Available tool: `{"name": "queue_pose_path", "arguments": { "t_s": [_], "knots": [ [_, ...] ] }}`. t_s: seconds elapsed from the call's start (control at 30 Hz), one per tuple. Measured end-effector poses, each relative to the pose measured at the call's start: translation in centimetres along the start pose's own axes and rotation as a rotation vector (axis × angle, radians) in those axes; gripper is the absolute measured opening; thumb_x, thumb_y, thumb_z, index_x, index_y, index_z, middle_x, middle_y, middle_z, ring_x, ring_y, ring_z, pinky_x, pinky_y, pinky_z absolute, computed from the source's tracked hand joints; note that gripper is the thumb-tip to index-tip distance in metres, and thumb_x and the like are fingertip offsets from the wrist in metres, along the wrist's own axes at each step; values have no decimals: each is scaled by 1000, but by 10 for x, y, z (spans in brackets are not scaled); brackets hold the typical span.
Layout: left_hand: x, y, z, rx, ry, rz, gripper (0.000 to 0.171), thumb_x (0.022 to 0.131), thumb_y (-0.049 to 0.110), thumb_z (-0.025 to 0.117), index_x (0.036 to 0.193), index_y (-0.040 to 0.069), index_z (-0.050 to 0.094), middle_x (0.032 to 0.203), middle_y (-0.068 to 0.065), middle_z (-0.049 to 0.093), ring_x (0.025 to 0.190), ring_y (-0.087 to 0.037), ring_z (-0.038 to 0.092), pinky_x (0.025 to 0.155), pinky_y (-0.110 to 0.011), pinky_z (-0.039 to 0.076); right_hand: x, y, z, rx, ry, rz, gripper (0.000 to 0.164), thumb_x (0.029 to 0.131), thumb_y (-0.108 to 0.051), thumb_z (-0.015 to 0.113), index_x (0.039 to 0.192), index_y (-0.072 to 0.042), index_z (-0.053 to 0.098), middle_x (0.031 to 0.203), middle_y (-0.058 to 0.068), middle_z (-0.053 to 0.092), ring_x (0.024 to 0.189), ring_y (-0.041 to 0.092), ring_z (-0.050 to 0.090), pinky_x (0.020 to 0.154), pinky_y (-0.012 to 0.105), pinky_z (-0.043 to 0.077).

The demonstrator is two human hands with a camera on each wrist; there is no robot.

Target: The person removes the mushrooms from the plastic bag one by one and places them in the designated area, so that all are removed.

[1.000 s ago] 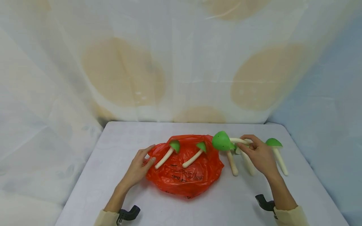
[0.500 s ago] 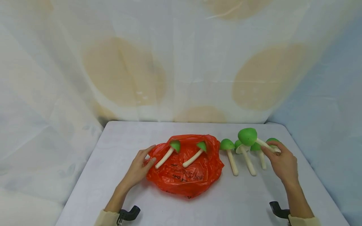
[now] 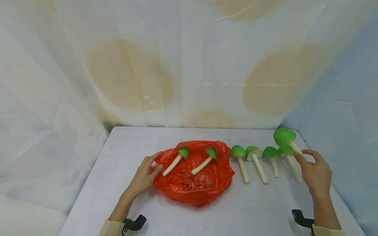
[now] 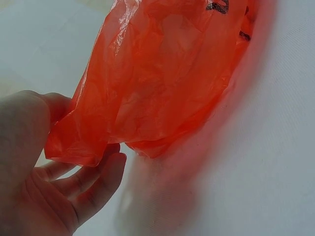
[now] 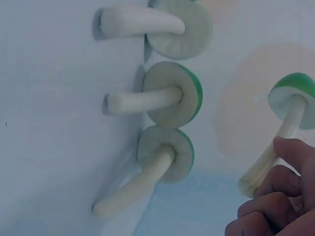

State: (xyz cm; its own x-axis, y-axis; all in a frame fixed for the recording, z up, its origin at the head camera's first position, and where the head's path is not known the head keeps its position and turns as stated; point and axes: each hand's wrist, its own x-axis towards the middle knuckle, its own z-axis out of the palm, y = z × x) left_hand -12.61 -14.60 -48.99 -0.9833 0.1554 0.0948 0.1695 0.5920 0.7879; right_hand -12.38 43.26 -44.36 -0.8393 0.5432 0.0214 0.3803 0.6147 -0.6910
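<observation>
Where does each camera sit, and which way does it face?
Head: worn on the head, facing forward and down at the table; left hand and right hand show.
Left wrist: worn there, facing the red bag; left hand at its edge.
Right wrist: worn there, facing mushrooms; right hand holds one.
Head and right wrist share the held mushroom.

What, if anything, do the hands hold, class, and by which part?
The right hand pinches a green-capped mushroom by its stem; the left hand grips the red plastic bag by its left edge.
</observation>
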Motion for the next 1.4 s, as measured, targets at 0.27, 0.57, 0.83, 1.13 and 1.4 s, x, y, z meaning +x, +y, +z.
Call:
{"name": "queue_pose_path", "arguments": {
  "t_s": [0.27,0.57,0.83,1.13,1.4],
  "knots": [
    [0,1,-1,2,3,-1,57,100,34,64,153,33,42,133,-5,51,107,-23,55,82,-37,55,13,18,-7,-3,13,110,71,97,-59,51,149,-11,46,124,28,59,85,29,50,51,34,40],
    [0,0,-1,-5,0,-14,58,99,34,64,152,35,41,132,-4,51,105,-23,54,81,-36,56,23,36,-8,-2,26,161,71,99,-55,49,150,-6,43,132,30,55,90,33,50,52,35,41],
    [0,2,-1,-10,-3,-21,57,100,32,64,152,36,41,133,-4,50,103,-23,55,79,-32,56,31,48,-11,-35,12,200,74,100,-56,47,150,-3,42,122,31,62,81,29,55,51,35,41],
    [-1,1,-1,1,-3,-15,58,100,35,64,153,36,41,133,-4,50,100,-22,55,76,-28,54,36,61,-10,-38,-35,248,74,100,-55,47,148,2,41,122,33,60,96,39,49,60,41,39],
    [-1,2,-2,-10,-8,-24,58,100,36,64,153,35,40,134,-4,49,102,-23,55,76,-29,55,40,71,-9,-60,-34,275,72,101,-51,47,147,3,40,118,34,61,90,38,53,58,39,40]
  ]
}}
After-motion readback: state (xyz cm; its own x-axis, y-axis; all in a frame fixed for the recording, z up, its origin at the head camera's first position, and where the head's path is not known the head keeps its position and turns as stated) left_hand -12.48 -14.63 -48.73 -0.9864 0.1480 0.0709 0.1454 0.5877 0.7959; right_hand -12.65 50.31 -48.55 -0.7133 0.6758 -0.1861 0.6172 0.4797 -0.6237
